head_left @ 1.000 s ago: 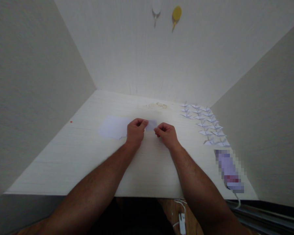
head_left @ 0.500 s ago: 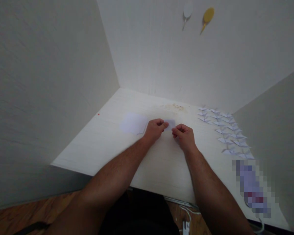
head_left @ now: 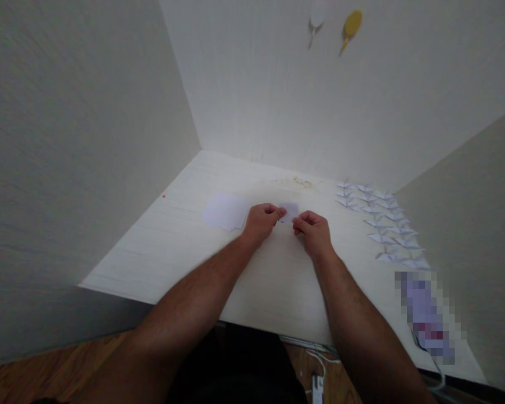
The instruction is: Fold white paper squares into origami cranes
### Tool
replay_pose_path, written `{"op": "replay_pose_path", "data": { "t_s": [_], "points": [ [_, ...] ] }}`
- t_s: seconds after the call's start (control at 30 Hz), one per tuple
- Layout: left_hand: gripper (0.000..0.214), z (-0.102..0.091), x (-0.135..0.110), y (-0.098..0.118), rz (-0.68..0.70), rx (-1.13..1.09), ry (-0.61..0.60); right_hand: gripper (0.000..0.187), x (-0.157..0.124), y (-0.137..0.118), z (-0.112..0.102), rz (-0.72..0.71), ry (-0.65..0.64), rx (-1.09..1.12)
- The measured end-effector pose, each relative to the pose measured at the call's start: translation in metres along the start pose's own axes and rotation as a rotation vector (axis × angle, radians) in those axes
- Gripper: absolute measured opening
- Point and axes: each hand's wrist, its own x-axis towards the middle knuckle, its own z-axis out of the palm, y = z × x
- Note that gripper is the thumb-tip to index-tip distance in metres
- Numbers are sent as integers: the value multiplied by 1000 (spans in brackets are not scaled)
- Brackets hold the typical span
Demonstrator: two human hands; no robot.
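A small white piece of paper (head_left: 289, 211) is held between my two hands, just above the middle of the table. My left hand (head_left: 262, 222) pinches its left side between thumb and fingers. At its lower right corner, the thumb and fingers of my right hand (head_left: 313, 229) are closed on the edge. Left of my left hand lies a stack of white paper sheets (head_left: 225, 210), flat on the table. Several folded white paper cranes (head_left: 382, 216) stand in rows to the right of my right hand.
The white table (head_left: 185, 252) is bounded by walls at the left, back and right. A pixelated object (head_left: 425, 314) with a cable lies at the right front. Two hooks, one yellow (head_left: 353, 23), are on the back wall. A power strip (head_left: 317, 388) is on the floor.
The view has shifted slightly. Both hands keep their pinch on the small paper, which sits almost as before; slightly more of it shows between them.
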Motion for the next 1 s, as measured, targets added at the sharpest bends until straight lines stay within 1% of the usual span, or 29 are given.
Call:
{"op": "replay_pose_path", "data": {
  "t_s": [0.07,0.13,0.27,0.33,0.5,0.6,0.7,0.83,0.9,1.0],
  "points": [
    [38,-1,0,0,12,6,-13,19,1,0,0,0,-7,32],
    [38,-1,1,0,22,12,-51,19,1,-1,-1,1,-5,58],
    [31,-2,3,-2,38,-9,-141,19,3,-3,-2,14,22,109],
    [28,-3,2,-2,40,4,-159,19,3,-4,-2,28,32,124],
    [24,-2,3,0,56,126,-108,18,3,-4,0,15,40,92],
    [23,-1,4,0,84,210,-84,19,3,-3,0,-12,60,6],
    [23,0,3,-2,95,246,-56,20,3,-2,-1,-30,56,-75],
    [19,-1,2,-3,94,155,-87,20,1,0,-3,-44,51,-131],
    [24,-1,2,-5,97,86,-101,21,0,1,-3,-24,21,-153],
    [27,1,2,-7,76,-40,-70,21,-2,1,-3,-9,-25,-191]
  ]
}}
